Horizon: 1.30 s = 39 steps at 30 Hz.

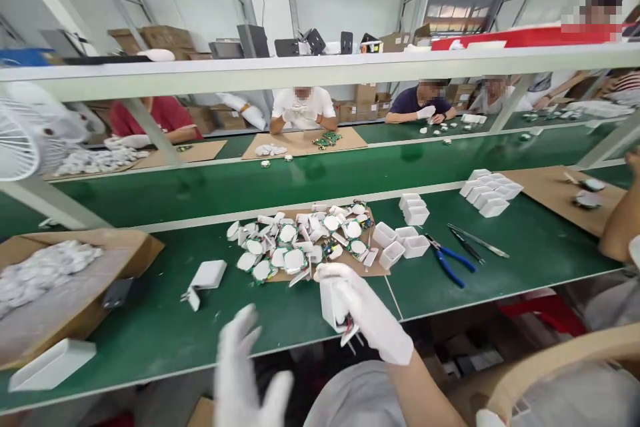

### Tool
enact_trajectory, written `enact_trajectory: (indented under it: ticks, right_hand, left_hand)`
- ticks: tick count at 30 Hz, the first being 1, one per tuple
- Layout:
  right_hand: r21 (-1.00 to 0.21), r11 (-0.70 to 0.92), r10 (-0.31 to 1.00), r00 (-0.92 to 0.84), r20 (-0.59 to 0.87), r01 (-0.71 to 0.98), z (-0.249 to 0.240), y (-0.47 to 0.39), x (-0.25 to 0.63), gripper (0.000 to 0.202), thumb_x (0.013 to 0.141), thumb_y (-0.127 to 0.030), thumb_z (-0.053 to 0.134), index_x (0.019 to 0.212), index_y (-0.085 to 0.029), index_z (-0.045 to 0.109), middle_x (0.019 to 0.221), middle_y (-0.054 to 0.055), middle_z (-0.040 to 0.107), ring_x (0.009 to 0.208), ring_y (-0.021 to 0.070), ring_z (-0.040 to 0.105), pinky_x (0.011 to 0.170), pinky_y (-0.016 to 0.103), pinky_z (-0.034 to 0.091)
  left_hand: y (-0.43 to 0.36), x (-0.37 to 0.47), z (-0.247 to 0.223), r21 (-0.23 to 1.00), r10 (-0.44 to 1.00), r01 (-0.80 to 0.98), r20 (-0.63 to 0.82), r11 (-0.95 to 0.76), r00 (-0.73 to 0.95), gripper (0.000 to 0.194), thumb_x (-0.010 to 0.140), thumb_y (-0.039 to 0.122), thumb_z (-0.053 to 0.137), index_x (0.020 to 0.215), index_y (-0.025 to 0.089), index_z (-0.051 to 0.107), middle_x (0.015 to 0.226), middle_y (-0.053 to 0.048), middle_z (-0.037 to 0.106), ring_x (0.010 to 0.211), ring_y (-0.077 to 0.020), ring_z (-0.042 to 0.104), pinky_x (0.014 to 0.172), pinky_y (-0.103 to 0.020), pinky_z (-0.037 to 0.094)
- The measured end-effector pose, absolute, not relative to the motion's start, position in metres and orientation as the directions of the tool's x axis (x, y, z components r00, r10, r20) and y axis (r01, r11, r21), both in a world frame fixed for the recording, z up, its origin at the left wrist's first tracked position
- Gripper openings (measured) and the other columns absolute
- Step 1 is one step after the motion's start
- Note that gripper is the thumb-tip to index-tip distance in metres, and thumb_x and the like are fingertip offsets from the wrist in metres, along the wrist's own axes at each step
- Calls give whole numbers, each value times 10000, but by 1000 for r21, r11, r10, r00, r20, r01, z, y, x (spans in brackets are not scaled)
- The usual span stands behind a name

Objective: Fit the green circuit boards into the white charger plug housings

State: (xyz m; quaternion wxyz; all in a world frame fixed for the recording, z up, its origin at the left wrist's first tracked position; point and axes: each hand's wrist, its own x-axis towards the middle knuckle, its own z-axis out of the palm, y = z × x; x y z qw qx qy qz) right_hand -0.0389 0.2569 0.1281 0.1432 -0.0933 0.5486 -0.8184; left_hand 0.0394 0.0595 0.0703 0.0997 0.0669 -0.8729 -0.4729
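Observation:
My right hand (361, 310), in a white glove, grips a white plastic housing (328, 303) at the table's front edge. Wires, one of them red, and a small white piece stick out of its lower end. My left hand (245, 373), also gloved, is raised in front of the edge with thumb and fingers apart, holding nothing. Beyond my right hand lies a pile of green circuit boards with white round covers and small white parts (294, 259). On the left, a white housing (209, 273) rests on the table beside a small white piece with metal prongs (193, 297).
Blue-handled pliers (453, 268) and tweezers (479, 241) lie right of several open white housings (393, 255). A cardboard box (145, 250) of white parts stands left, near a white tray (54, 365). A shelf (320, 73) spans above; co-workers sit beyond the green belt (320, 177).

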Motion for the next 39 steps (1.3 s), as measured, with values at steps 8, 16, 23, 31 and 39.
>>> enact_trajectory:
  ticks: [8,16,23,31,39]
  right_hand:
    - [-984,-143,-369,-917,155,-109,144,284,21,657,976,-651,258,1499,-267,359,1529,91,426,1410,280,388,1168,490,306]
    - [-982,-187,-167,-983,74,-42,151,291,3,540,934,-573,522,1356,-238,554,1424,93,555,1343,265,484,1173,437,328]
    - [-984,-77,32,-986,161,-163,136,315,-21,520,996,-559,380,1416,-276,502,1474,62,507,1371,238,447,1208,418,257]
    - [-998,47,81,-995,55,-52,144,340,-18,579,966,-536,484,1478,-277,408,1483,73,489,1406,252,399,1224,458,195]
    - [-975,-209,-31,-996,83,-75,163,347,-29,462,983,-555,424,1357,-314,549,1464,43,523,1359,239,475,1154,427,363]
  left_hand:
    - [115,30,135,575,345,653,559,494,-754,587,828,227,651,1362,240,406,1332,-129,544,1264,-283,518,1044,-457,487]
    - [128,-8,126,530,453,713,551,459,-701,682,778,232,731,1378,241,408,1359,-121,521,1289,-300,490,1072,-482,474]
    - [163,-58,124,571,551,746,521,343,-652,806,708,122,761,1397,289,379,1389,-97,511,1308,-321,475,1055,-525,488]
    - [189,-68,124,590,565,760,541,273,-623,817,710,78,733,1405,310,370,1386,-88,525,1288,-330,501,1052,-542,491]
    - [185,-74,147,634,589,730,497,255,-637,842,676,123,784,1392,308,380,1401,-89,504,1319,-324,475,1082,-515,470]
